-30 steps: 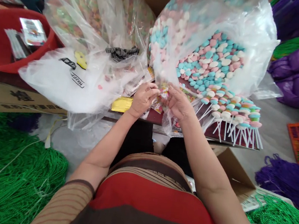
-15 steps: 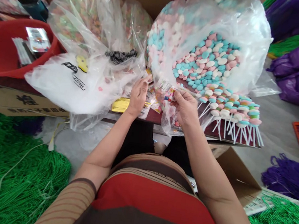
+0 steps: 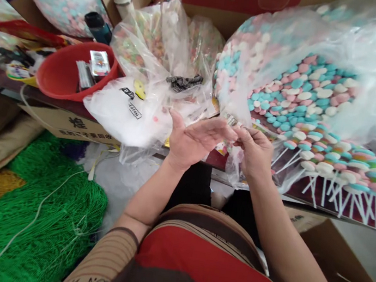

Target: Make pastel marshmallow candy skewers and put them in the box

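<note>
My left hand (image 3: 197,140) is open, palm turned up and thumb out, its fingertips meeting my right hand. With thumb and fingers pinched, my right hand (image 3: 256,150) grips a small clear printed plastic bag (image 3: 230,119), mostly hidden by both hands. Right of my hands, marshmallow lollipops (image 3: 340,165) on white sticks lie in a heap at the table edge. Behind them a large clear sack of pink, blue and white marshmallows (image 3: 300,89) lies open. A white plastic bag (image 3: 121,115) with a yellow face print spreads left of my left hand.
A red basin (image 3: 58,71) holding small packets stands on the left of the table. Clear bags of colourful sweets (image 3: 143,36) stand at the back. Green netting (image 3: 55,215) covers the floor at left, and an open cardboard box (image 3: 339,260) sits at lower right.
The view has swung left, so the table things appear farther right. My left hand has come across to my right hand and turned its palm up. The right hand keeps its pinch.
</note>
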`<state>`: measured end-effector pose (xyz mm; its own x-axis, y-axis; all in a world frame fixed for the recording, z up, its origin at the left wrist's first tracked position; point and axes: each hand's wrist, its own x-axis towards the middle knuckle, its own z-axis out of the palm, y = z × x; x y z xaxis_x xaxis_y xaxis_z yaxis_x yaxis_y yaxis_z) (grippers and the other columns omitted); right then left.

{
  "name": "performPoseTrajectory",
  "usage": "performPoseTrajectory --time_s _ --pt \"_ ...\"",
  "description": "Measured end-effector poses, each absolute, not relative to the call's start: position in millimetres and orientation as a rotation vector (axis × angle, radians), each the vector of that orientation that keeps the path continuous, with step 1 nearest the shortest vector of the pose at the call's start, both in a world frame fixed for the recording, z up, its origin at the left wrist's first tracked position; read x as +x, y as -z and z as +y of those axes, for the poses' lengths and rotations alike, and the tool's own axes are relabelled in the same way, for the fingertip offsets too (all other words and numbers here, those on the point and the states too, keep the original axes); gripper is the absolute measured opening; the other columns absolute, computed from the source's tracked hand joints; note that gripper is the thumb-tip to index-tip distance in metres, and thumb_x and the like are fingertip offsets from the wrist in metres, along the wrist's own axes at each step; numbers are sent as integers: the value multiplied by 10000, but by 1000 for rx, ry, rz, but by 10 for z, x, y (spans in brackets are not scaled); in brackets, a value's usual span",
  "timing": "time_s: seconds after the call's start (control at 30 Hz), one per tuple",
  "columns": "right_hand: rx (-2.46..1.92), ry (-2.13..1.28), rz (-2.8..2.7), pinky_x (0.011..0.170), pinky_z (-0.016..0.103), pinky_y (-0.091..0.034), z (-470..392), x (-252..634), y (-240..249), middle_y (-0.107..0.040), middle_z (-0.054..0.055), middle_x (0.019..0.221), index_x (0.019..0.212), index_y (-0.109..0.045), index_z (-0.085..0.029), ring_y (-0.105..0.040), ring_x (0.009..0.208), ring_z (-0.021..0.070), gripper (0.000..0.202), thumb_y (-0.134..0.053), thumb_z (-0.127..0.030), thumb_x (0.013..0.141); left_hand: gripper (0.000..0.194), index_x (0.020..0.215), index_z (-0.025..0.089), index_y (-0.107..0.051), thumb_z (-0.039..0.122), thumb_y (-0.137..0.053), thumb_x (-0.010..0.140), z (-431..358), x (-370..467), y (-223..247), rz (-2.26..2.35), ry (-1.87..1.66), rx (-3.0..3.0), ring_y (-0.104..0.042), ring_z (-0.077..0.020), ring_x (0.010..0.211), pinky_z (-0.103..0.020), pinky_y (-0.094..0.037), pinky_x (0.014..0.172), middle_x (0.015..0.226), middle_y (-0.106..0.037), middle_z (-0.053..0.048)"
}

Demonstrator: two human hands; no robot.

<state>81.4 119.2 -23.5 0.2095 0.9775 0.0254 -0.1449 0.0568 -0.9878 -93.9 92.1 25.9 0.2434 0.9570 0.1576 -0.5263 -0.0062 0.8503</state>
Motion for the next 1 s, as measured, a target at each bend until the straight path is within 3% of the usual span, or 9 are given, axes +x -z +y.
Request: performPoseTrajectory --time_s 0.17,0.27,0.33,0.4,0.5,0.67,0.83,0.93,1.0 --pt "-1266 -849 -1131 678 284 -543 1268 707 391 -715 -26 764 838 -715 -213 -632 698 134 300 -812 -484 756 1103 1014 228 -765 998 -36 708 880 -997 -240 617 -1223 1039 -679 -358 1250 -506 -538 1030 854 -780 -107" --pt "-1209 -882 -1068 675 271 -525 1246 664 341 -699 -35 751 821 -713 -209 -609 668 114 301 -822 -478 744 936 985 229 -747 959 -191 796 866 -1037 -232 677 -1321 1078 -712 -339 1171 -507 -539 1017 820 -761 -95" --pt "-1148 -964 -1027 644 257 -512 1177 666 229 -674 -42 719 790 -700 -208 -583 626 98 320 -838 -491 731 697 1005 231 -719 845 -414 878 876 -1056 -205 808 -1451 1091 -711 -305 1147 -492 -522 1040 949 -766 -86" --pt "-1101 -1065 -1032 611 253 -509 1079 689 89 -640 -46 674 745 -675 -210 -564 588 95 356 -851 -518 719 575 1138 234 -683 729 -633 851 897 -1056 -157 998 -1539 1171 -656 -289 1235 -459 -490 1074 1201 -723 -100" --pt "-1065 -1187 -1055 585 252 -510 937 737 -86 -599 -49 613 674 -639 -213 -544 554 95 419 -860 -567 699 781 1351 231 -599 686 -780 742 918 -994 -78 1143 -1426 1345 -598 -292 1300 -408 -480 1053 1359 -647 -124" --pt "-1111 -1199 -1040 549 225 -440 792 850 -139 -575 -55 584 617 -616 -201 -484 535 71 479 -893 -591 644 480 954 192 -746 656 -670 859 870 -825 -92 1017 -1248 1359 -681 -181 901 -314 -519 877 918 -743 -43" --pt "-1279 -999 -1213 517 228 -362 685 1051 -85 -505 -62 552 607 -606 -202 -414 528 71 471 -851 -589 717 377 860 217 -750 593 -721 852 836 -763 -170 1029 -1322 1460 -616 -136 768 -279 -489 797 771 -694 -2" --pt "-1207 -1056 -1120 606 267 -486 662 1148 -107 -606 -10 639 661 -644 -221 -563 620 125 512 -705 -708 807 418 756 211 -684 616 -705 857 816 -720 -172 1012 -1322 1340 -571 -109 673 -253 -465 697 690 -627 25" --pt "-1107 -1250 -974 699 325 -568 664 1175 -140 -697 37 773 807 -697 -242 -682 771 190 554 -592 -785 835 452 740 207 -638 641 -688 858 792 -671 -166 968 -1290 1237 -539 -94 612 -237 -439 628 659 -590 38"
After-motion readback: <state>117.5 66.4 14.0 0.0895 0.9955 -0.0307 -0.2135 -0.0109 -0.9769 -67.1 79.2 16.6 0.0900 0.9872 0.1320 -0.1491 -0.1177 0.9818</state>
